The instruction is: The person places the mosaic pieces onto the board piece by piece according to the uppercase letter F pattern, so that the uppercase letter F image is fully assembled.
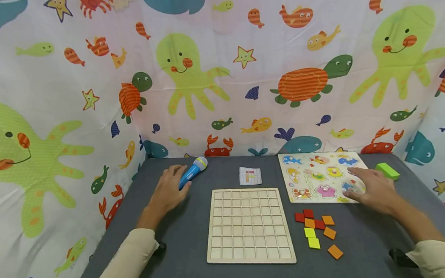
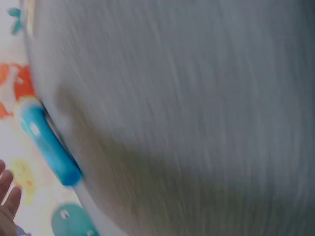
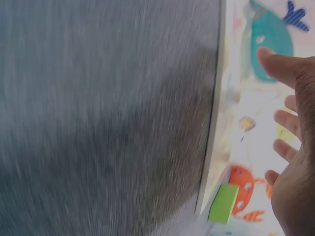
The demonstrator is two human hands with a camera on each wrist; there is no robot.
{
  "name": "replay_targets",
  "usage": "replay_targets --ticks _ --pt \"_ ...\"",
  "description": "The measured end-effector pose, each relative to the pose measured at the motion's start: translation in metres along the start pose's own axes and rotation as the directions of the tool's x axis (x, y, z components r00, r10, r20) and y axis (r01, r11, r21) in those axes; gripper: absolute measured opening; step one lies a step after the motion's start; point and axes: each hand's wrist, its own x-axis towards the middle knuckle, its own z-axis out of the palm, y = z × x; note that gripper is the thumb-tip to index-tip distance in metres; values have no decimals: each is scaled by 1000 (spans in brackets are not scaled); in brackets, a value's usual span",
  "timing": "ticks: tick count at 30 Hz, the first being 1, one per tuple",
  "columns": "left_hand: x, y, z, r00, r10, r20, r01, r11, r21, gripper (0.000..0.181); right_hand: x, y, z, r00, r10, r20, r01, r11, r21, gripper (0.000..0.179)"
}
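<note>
My left hand (image 1: 169,190) is beside a blue toy microphone (image 1: 189,176) with a yellow-banded, pale head, lying at the table's back left. In the left wrist view a gap shows between the fingers (image 2: 11,200) and the microphone (image 2: 51,145). Over the right part of a sea-animal puzzle board (image 1: 298,168) hovers my right hand (image 1: 376,189), thumb and fingers spread, holding nothing. Right of that hand sits a green block (image 1: 388,171). The right wrist view shows the thumb and loosely bent fingers (image 3: 288,120) apart from the board's edge (image 3: 212,132).
A wooden grid board (image 1: 249,226) lies in the middle of the dark table. Behind it is a small printed card (image 1: 250,176). To its right lie several loose square tiles (image 1: 319,224) in red, orange and yellow. A sea-animal curtain (image 1: 219,92) borders the table's back and sides.
</note>
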Motion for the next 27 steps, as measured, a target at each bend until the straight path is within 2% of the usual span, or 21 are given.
replay_targets --ticks 2,4,6,10,14,18,20,23,27 --pt "-3 8 2 1000 -20 -6 19 994 -111 60 -2 -9 2 1000 -20 2 20 999 39 89" --pt "-7 16 5 998 -55 11 56 971 -233 57 -4 -19 4 999 -36 7 36 995 88 84" --pt "-12 23 8 996 -84 38 92 937 -337 53 -6 -28 6 998 -50 24 46 988 149 78" --pt "-19 38 15 983 -129 128 175 867 -467 50 -10 -43 9 994 -96 51 79 961 264 64" --pt "-24 57 18 954 -177 243 283 798 -531 50 -14 -53 10 989 -128 79 96 943 318 54" --pt "-31 72 20 924 -203 324 359 755 -549 46 -17 -61 14 983 -131 125 81 936 342 51" --pt "-35 75 20 915 -208 347 382 726 -572 46 -17 -65 17 979 -135 152 73 930 360 50" --pt "-42 78 21 909 -205 363 399 683 -612 49 -16 -69 23 971 -148 188 64 918 391 47" --pt "-49 82 22 904 -208 374 412 656 -632 52 -19 -76 28 966 -152 207 56 912 407 42"
